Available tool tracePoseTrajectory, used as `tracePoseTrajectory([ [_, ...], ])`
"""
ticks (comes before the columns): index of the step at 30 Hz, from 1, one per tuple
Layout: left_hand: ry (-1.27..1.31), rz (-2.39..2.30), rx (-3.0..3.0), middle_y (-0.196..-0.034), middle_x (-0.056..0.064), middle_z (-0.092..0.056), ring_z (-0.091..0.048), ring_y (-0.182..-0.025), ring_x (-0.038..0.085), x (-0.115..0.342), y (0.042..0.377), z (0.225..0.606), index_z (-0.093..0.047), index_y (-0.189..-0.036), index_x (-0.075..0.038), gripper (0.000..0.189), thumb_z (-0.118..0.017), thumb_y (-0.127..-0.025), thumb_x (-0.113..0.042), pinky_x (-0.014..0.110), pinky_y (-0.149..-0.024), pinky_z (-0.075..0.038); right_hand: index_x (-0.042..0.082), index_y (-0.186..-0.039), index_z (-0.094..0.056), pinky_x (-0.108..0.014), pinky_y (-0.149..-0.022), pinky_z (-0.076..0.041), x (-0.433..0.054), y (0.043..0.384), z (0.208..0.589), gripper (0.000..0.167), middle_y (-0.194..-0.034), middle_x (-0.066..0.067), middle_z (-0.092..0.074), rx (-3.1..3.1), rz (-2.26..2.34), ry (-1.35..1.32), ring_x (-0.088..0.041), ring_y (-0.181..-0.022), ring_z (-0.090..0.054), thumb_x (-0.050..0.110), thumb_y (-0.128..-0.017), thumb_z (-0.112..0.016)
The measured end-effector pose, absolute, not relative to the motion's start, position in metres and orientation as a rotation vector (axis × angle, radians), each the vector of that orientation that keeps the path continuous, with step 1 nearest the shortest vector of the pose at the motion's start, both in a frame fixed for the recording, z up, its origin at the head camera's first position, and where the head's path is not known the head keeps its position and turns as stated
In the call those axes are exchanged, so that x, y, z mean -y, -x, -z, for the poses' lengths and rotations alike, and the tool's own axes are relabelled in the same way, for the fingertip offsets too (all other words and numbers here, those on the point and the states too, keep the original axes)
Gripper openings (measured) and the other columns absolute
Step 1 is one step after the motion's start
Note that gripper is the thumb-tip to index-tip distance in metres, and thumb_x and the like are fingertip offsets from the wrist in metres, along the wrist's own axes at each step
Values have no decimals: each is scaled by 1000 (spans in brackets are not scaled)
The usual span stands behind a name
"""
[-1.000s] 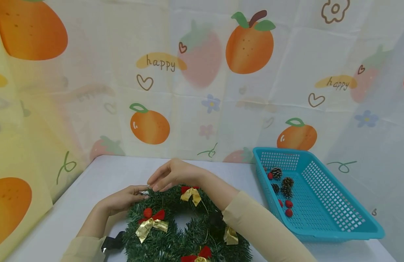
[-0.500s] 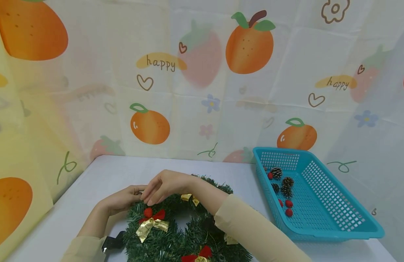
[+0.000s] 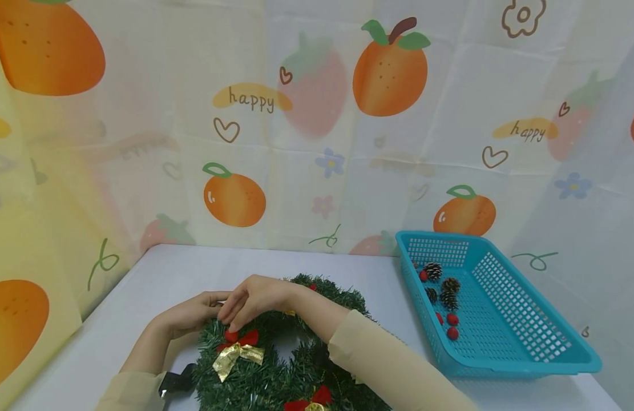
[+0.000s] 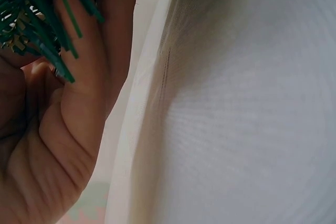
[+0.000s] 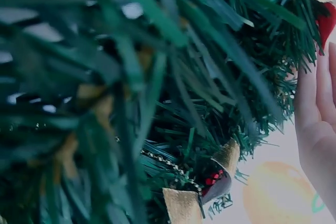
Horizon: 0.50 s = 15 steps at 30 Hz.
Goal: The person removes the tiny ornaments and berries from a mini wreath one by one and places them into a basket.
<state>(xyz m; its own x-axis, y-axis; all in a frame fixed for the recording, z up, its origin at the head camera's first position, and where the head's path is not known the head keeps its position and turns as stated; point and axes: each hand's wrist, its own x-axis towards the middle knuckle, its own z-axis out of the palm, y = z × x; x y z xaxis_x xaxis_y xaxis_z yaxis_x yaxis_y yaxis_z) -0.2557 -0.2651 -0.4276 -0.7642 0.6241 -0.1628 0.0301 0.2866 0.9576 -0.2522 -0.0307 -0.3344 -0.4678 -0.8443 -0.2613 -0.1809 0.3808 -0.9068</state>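
Note:
A round green wreath (image 3: 229, 382) lies on the table, dressed with gold ribbons and red bows. My left hand (image 3: 190, 311) grips its upper left edge; in the left wrist view the curled fingers (image 4: 84, 93) reach in among the green sprigs. From the right, my right hand (image 3: 257, 299) crosses above the wreath with a fingertip at the red ball (image 3: 231, 335) over a red and gold bow (image 3: 238, 351). Its fingers (image 5: 310, 95) look fairly straight beside the greenery in the right wrist view. Sleeve and forearm hide part of the wreath's right side.
A teal plastic basket (image 3: 522, 365) stands on the right of the white table (image 3: 157, 268), holding several pinecones (image 3: 449, 299) and small red balls (image 3: 452, 333). Behind hangs a fruit-print curtain (image 3: 296, 188). A black strap-like piece (image 3: 178, 379) sits by the left sleeve.
My right hand has moved down and slightly left, from the wreath's far edge to the red ball. The left hand keeps its place.

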Motion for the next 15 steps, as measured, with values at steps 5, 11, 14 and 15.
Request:
tracePoseTrajectory([
  [5,-571,-1491,-2054,-138,9,-61,-57,-123,14,264,254,426,-33,-155,-6,55,-45,-106,-29,45,-104,-48,0,-115,-71,-22,-85,-56,31,253,338,29,-117,-13,-74,-1921,1082,874,-6,-94,-70,0,-87,-72],
  [11,-550,-1477,-2072,-147,19,-53,-49,-135,31,263,253,427,-32,-155,-7,56,-44,-106,-31,59,-109,-40,-1,-117,-71,-21,-85,-56,32,252,342,32,-120,-14,-73,-1917,1069,871,-3,-92,-68,-1,-85,-73],
  [14,-536,-1472,-2083,-150,21,-49,-41,-140,39,262,253,426,-32,-155,-8,56,-45,-106,-33,65,-109,-37,0,-118,-70,-21,-86,-56,31,253,344,33,-121,-13,-72,-1919,1050,887,-2,-92,-67,-1,-85,-73],
  [15,-533,-1471,-2085,-150,22,-48,-40,-141,41,262,253,426,-33,-155,-8,57,-45,-106,-33,65,-109,-36,-1,-118,-70,-21,-86,-56,31,253,344,33,-121,-13,-72,-1920,1046,891,-2,-92,-67,-1,-85,-73],
])
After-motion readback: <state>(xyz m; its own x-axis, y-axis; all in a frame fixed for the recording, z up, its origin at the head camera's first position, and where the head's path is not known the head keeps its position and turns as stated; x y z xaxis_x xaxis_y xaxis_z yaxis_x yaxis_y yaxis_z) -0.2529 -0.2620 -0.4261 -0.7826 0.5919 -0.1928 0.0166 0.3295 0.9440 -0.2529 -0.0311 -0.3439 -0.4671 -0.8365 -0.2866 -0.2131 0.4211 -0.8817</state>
